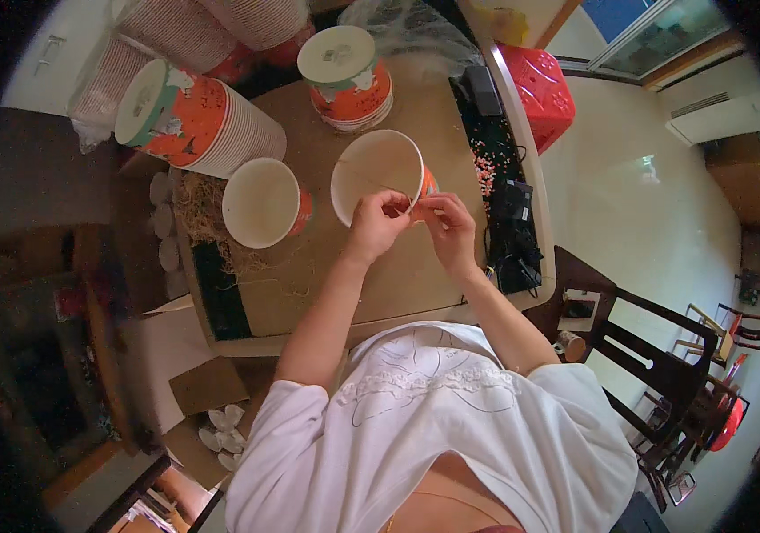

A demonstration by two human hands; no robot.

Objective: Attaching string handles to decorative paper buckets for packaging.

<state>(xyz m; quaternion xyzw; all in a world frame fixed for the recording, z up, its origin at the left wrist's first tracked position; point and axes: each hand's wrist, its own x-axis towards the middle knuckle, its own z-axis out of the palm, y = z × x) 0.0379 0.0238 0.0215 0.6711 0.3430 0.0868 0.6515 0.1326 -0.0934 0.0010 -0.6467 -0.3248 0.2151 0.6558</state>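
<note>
Pinching thin brown string (369,178) with left hand (381,222), maybe to steady it beside round white-and-orange paper tub (376,160); too hidden to tell the grip of right hand (451,233).

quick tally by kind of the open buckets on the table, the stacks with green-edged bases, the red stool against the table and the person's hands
Open buckets: 2
Green-edged stacks: 2
Red stool: 1
Hands: 2, left hand and right hand
Total: 7
</note>
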